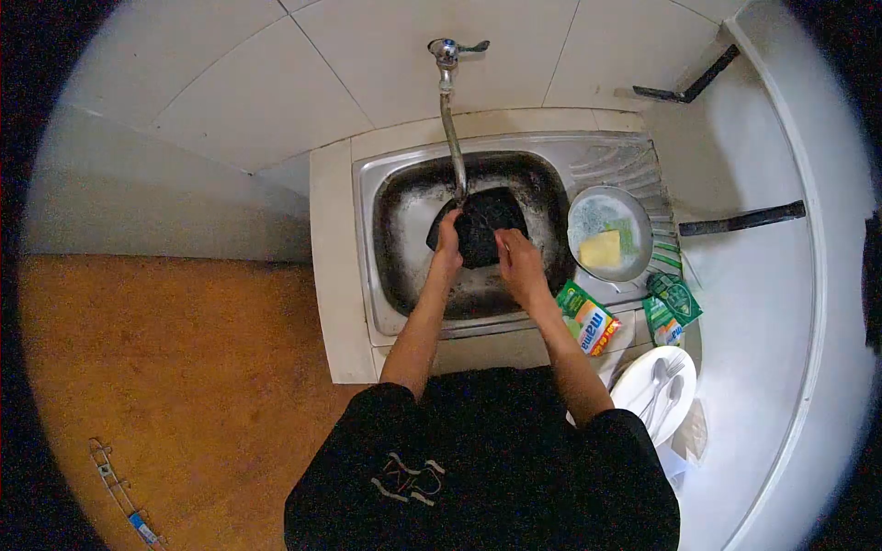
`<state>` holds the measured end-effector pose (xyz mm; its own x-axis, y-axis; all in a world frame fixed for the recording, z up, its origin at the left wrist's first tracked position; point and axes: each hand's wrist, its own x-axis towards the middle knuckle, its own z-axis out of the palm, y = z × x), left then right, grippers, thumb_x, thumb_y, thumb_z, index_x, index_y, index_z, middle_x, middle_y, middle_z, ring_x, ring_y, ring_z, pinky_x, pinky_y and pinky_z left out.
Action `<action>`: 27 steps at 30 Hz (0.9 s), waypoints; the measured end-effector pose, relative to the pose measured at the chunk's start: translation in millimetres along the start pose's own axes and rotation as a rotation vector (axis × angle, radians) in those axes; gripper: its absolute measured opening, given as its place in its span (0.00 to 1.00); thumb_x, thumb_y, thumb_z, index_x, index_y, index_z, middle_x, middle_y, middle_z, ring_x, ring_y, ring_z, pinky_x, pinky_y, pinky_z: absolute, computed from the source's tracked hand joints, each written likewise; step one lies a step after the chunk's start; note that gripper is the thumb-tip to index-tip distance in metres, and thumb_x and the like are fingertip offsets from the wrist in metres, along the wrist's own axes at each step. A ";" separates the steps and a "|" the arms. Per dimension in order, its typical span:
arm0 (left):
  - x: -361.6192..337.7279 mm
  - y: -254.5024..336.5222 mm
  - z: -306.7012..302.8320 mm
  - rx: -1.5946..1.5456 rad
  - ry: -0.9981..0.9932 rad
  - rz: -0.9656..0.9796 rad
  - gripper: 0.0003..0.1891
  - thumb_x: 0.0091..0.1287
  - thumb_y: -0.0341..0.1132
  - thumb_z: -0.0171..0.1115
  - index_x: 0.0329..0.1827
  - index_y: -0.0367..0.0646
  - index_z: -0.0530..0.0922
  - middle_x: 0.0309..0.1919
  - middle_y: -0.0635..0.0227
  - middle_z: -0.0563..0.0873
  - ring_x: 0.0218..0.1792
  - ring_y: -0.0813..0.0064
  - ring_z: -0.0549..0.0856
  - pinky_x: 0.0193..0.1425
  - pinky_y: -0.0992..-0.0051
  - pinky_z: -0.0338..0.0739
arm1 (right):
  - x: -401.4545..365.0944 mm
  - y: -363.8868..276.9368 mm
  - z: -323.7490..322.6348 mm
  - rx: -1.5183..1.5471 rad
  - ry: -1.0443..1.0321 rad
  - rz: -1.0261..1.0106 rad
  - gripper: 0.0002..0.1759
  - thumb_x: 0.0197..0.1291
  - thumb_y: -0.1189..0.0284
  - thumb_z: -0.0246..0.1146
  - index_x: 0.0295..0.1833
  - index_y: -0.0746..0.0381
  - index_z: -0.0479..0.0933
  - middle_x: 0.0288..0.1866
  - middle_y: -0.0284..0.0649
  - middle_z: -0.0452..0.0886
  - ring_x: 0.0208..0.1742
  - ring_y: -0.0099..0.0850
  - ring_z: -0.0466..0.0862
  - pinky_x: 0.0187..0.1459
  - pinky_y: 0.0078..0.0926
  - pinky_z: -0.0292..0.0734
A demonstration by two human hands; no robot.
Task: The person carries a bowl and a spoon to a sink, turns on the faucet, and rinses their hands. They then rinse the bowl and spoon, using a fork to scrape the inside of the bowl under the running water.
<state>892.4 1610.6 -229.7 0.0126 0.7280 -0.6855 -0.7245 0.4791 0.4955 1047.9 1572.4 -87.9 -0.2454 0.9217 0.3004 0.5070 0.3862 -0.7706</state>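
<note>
A black plate (pixel 480 241) with rounded corners is held over the basin of the metal sink (pixel 397 248), under the spout of the faucet (pixel 450 119). My left hand (pixel 446 241) grips its left edge, thumb toward the plate's face. On the right edge, the fingers of my right hand (pixel 518 262) are curled round it. Thin streaks on the plate's surface look like running water. The fingertips behind the plate are hidden.
On the drainboard right of the basin sits a round bowl (pixel 581 209) of suds with a yellow-green sponge (pixel 601 250). Green packets (pixel 588 318) lie nearby. Lower right, a white plate (pixel 634 378) carries spoons and a fork (pixel 675 365). A black bracket (pixel 742 219) juts from the right wall.
</note>
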 end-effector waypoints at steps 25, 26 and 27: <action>-9.6 37.0 23.7 0.699 0.034 0.790 0.13 0.56 0.24 0.48 0.42 0.37 0.78 0.41 0.64 0.81 0.46 0.73 0.76 0.55 0.75 0.65 | -16.9 42.1 -6.8 -0.111 0.034 0.009 0.07 0.57 0.75 0.51 0.37 0.67 0.73 0.26 0.51 0.75 0.25 0.48 0.75 0.26 0.35 0.69; -10.2 35.0 22.7 0.697 0.036 0.792 0.13 0.56 0.24 0.48 0.42 0.37 0.78 0.41 0.64 0.81 0.46 0.73 0.76 0.55 0.75 0.65 | -19.5 42.4 -1.2 -0.141 0.039 -0.020 0.07 0.57 0.75 0.51 0.37 0.67 0.73 0.25 0.51 0.75 0.26 0.48 0.75 0.26 0.35 0.69; -27.5 38.5 33.0 0.696 0.062 0.818 0.12 0.56 0.25 0.48 0.41 0.37 0.77 0.39 0.65 0.80 0.43 0.74 0.76 0.51 0.78 0.66 | -18.1 29.0 3.6 -0.012 0.112 -0.006 0.08 0.58 0.74 0.51 0.35 0.67 0.73 0.23 0.51 0.74 0.25 0.49 0.75 0.26 0.35 0.68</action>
<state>887.0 1625.2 -174.1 -0.3470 0.9375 -0.0242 0.0547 0.0460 0.9974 1064.1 1566.8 -117.7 -0.1549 0.9173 0.3668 0.5154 0.3918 -0.7621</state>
